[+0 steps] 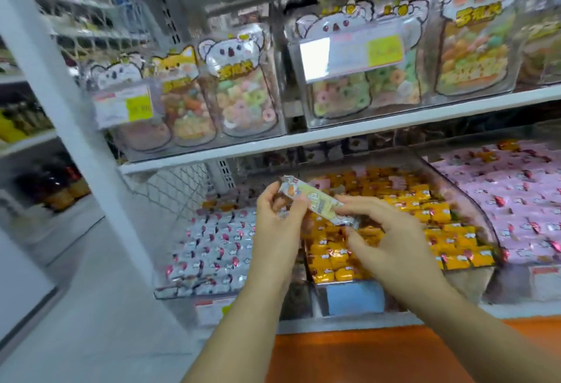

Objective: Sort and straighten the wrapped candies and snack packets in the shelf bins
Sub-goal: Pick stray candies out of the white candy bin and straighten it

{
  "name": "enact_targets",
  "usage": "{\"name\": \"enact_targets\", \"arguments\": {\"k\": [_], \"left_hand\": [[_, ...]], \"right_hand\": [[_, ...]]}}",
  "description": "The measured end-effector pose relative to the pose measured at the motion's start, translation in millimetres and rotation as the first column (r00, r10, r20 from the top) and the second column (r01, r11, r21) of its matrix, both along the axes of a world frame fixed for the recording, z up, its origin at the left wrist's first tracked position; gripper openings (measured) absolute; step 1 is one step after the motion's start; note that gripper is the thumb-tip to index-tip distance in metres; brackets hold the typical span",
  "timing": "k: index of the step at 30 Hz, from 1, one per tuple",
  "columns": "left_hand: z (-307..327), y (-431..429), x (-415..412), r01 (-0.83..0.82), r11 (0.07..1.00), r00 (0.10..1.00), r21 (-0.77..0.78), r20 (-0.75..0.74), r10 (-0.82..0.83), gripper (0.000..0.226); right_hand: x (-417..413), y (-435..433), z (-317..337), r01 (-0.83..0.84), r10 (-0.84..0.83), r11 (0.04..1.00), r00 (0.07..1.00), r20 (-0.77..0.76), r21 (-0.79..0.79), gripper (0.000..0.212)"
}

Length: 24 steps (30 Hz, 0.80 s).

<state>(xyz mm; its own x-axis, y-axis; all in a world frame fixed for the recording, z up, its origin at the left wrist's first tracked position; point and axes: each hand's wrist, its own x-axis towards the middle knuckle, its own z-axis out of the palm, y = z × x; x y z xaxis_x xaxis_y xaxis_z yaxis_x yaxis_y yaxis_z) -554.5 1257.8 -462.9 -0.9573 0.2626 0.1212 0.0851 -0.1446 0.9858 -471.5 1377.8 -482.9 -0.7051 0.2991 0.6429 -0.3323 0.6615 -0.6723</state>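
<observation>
I take the heap of orange candies (425, 209) as my mark. To the left of it lie the silver candies (212, 243) in their own bin, in rows that look already quite even, so I judge this side needs little work.

Above the left part of the orange heap I hold one pale yellow packet (318, 200). It is long, it slopes down to the right, and it touches no candy below. My left hand (277, 224) grips its upper left end with curled fingers. My right hand (394, 240) pinches the lower right end between thumb and forefinger, and the other fingers are spread loosely over the orange heap. I hold it at both ends, I think, because in this way the wrapper is stretched flat and I can read which kind it is. It does not look like the orange ones under it, so probably it is a stray that belongs in another bin. I cannot see a bin of the same kind here.

To the right of the orange heap, behind a clear curved wall, are the pink candies (516, 200), laid flat in a wide layer. Above the orange heap, on the upper shelf (364, 130), stand the gummy ring packets (243, 103) upright in clear boxes. They are blurred, so I cannot read them.
</observation>
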Motion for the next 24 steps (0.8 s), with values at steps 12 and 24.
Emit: {"name": "enact_targets", "arguments": {"k": [12, 24], "left_hand": [[6, -91, -38, -0.200, 0.974, 0.980, -0.107, -0.045, 0.196, 0.044], [-29, -148, -78, -0.339, 0.806, 0.934, -0.485, -0.277, 0.226, 0.057]], "right_hand": [[-42, -72, -6, -0.121, 0.111, 0.992, 0.974, 0.195, 0.041, 0.034], [-167, -112, 6, -0.080, -0.027, 0.958, 0.930, 0.366, 0.275, 0.027]]}}
